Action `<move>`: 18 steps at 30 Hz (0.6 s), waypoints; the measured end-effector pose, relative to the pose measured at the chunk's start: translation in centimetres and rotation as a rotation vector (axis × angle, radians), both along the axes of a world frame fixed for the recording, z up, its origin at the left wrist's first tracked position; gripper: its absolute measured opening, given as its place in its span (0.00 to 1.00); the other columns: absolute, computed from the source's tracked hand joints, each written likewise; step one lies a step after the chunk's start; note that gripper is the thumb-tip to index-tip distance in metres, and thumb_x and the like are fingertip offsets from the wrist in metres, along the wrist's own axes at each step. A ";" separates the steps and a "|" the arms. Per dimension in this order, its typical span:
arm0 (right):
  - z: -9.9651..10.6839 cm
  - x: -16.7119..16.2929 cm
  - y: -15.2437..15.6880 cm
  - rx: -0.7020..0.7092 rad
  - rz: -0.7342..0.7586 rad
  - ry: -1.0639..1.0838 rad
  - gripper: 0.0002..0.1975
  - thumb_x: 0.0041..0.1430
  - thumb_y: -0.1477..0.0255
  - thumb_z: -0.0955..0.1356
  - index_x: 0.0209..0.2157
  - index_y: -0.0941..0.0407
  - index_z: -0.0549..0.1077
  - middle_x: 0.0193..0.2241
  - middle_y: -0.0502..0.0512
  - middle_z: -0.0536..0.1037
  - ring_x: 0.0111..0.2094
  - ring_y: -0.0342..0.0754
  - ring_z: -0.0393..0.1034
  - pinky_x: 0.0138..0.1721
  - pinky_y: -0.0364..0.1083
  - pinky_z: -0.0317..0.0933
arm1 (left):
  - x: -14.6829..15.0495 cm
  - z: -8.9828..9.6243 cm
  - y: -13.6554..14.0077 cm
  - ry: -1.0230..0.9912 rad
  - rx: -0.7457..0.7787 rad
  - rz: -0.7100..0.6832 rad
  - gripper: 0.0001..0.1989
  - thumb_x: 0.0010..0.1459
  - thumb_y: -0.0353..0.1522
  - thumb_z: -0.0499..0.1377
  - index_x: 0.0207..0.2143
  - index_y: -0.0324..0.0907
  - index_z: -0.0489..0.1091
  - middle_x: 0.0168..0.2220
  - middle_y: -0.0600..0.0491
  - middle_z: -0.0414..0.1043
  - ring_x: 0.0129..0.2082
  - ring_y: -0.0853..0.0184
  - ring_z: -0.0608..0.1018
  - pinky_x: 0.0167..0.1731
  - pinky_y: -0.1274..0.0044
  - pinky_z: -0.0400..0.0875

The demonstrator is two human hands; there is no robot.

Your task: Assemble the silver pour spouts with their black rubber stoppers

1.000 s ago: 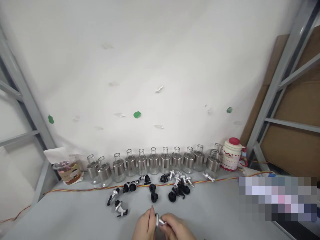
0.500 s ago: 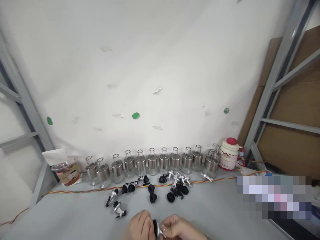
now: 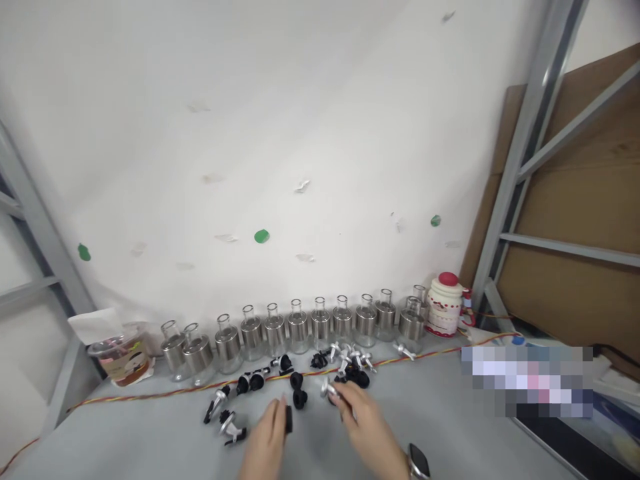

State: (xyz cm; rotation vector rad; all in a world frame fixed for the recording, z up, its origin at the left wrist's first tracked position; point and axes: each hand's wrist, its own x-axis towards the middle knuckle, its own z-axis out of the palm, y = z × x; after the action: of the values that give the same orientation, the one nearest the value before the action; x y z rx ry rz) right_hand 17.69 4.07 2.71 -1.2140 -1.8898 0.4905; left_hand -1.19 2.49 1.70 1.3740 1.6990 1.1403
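My left hand (image 3: 266,437) is closed on a black stopper (image 3: 289,419), of which only one side shows past the fingers. My right hand (image 3: 364,421) pinches a silver pourer spout (image 3: 327,388) between thumb and fingertips, just above the table. Between the hands and a little farther back lie two black stoppers (image 3: 299,391). Silver spouts (image 3: 353,357) and more black stoppers (image 3: 359,379) lie piled beyond my right hand. To the left of my left hand rest assembled silver-and-black pourers (image 3: 229,424).
Glass bottles with metal sleeves (image 3: 298,323) stand in a row along the wall, mouths uncovered. A red-yellow twisted cord (image 3: 145,397) crosses the grey table (image 3: 150,440). A plastic tub (image 3: 123,359) stands left; a white jar with a red lid (image 3: 444,308) stands right.
My hands, earlier together at the front edge around a silver-and-black piece, have separated and moved forward. The right has reached toward the pile with the silver part. The view has shifted slightly.
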 end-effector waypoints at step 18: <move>-2.7 4.9 5.3 0.074 -0.445 -0.389 0.17 0.55 0.76 0.57 0.45 0.63 0.66 0.34 0.62 0.74 0.35 0.53 0.68 0.35 0.48 0.54 | 6.5 2.4 3.6 1.134 0.280 -0.184 0.14 0.56 0.38 0.50 0.42 0.42 0.63 0.36 0.50 0.66 0.39 0.61 0.69 0.33 0.76 0.67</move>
State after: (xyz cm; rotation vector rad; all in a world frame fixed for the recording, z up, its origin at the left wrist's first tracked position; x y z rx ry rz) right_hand 22.63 9.42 -0.02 -1.7122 -1.8429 -0.0617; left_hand 5.27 6.12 4.10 2.5936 2.0673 0.4655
